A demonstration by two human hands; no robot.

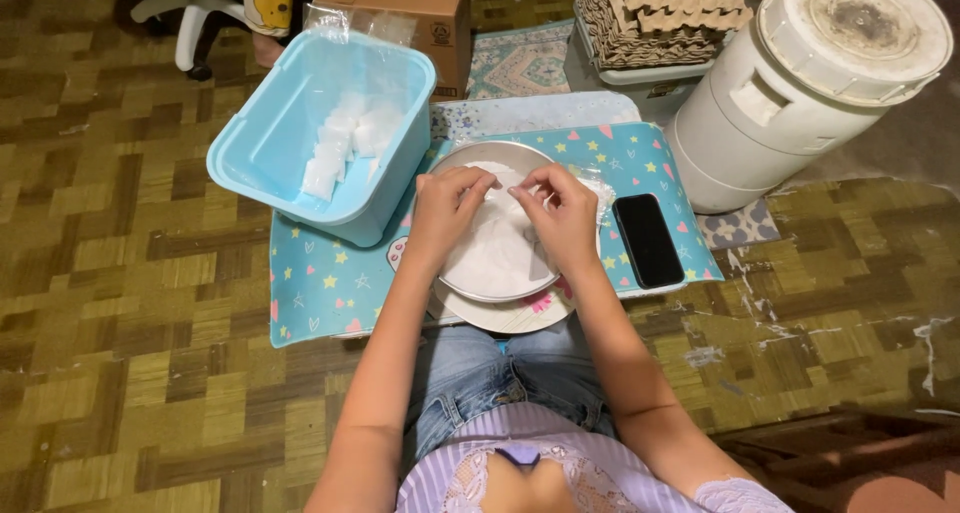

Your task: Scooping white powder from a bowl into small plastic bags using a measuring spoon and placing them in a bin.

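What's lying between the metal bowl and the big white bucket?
In the head view, a black phone lies on the mat between the metal bowl and the white bucket.

two hands (445,208), one phone (647,239), one tub (262,153)

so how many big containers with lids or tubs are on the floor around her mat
2. A light blue plastic tub sits tilted on the mat's left side, holding white pieces. A white lidded bucket stands off the mat's right corner. Others may be hidden beyond the frame.

Left hand (447,208), right hand (562,213) pinching white sheet (497,245) over metal bowl (470,157).
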